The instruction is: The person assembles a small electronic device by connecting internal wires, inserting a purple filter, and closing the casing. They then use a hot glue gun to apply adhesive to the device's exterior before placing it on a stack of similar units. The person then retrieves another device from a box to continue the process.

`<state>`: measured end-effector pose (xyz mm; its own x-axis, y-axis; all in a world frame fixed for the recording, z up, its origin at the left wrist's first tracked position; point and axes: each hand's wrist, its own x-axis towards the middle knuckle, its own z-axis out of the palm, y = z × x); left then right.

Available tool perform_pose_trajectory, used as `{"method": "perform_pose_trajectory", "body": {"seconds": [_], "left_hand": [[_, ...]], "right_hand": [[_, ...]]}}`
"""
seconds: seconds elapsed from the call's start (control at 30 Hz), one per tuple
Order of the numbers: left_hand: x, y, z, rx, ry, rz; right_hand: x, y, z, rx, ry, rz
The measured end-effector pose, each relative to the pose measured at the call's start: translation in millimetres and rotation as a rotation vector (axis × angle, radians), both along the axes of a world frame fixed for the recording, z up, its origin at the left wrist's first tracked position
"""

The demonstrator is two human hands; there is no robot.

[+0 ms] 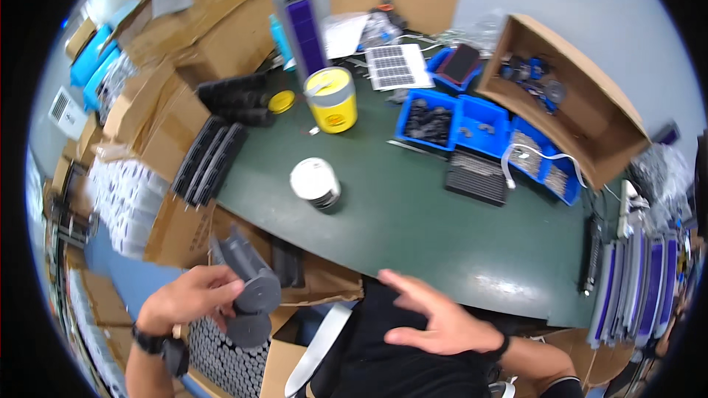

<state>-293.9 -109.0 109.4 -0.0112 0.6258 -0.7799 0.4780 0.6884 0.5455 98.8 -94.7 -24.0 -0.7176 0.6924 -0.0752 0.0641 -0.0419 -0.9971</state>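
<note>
My left hand (190,296) grips two grey plastic parts (251,296) with rounded ends, held low at the left, over a cardboard box filled with rows of more grey parts (225,357). My right hand (435,317) is empty, fingers spread, hovering in front of my dark shirt just below the near edge of the green table (413,228). A white roll of tape (315,183) lies on the table ahead of both hands.
A yellow tub (332,99) with a grey lid, a small solar panel (398,66), blue bins (472,129) of small parts and an open cardboard box (568,96) sit at the table's back. Black trays (210,162) and stacked cartons (184,37) crowd the left. Purple-grey panels (638,280) stand at right.
</note>
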Motion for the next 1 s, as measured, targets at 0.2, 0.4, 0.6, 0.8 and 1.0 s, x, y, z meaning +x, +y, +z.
{"method": "perform_pose_trajectory", "body": {"seconds": [0.2, 0.4, 0.6, 0.8, 1.0], "left_hand": [[155, -21, 53, 0.139, -0.444, 0.163], [274, 6, 34, 0.090, -0.741, -0.011], [384, 37, -14, 0.056, -0.860, -0.092], [443, 66, -90, -0.028, -0.971, -0.097], [457, 68, -115, 0.122, -0.851, -0.209]], "right_hand": [[-15, -24, 31, -0.913, 0.610, 0.005], [80, -27, 32, -0.550, 0.659, -0.425], [184, 4, 1, -0.671, 0.635, -0.568], [208, -2, -49, -0.012, 0.240, -1.224], [206, -34, -78, 0.328, 0.081, -1.081]]}}
